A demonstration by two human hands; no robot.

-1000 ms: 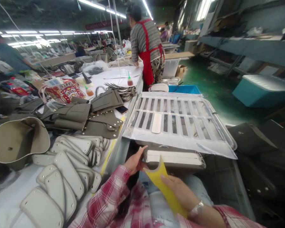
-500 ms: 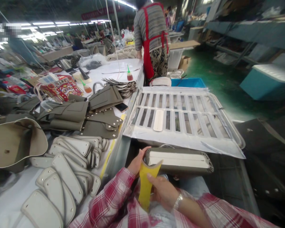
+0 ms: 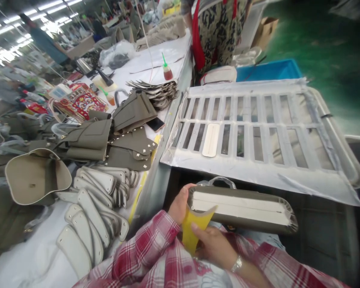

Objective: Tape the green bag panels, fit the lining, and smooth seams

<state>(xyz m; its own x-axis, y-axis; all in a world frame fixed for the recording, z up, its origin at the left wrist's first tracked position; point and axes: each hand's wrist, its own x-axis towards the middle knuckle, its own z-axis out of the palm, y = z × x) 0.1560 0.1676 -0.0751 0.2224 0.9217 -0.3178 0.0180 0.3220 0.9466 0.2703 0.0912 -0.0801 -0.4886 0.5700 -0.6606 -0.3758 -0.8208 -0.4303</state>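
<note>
Since the earlier frame, the card [image 3: 194, 232] is brought up against the left end of the piece [image 3: 246, 208], which is held low, just before the tray [image 3: 258, 173]. The card is pinched by the right hand [image 3: 214, 246]; it is judged thin, light and bendy. The piece's end is gripped by the left hand [image 3: 179, 204]; the piece is judged stiff, best held at both ends. Beyond, a strip [image 3: 211, 139] is seen on the tray, and farther a red apron [image 3: 198, 48].
</note>
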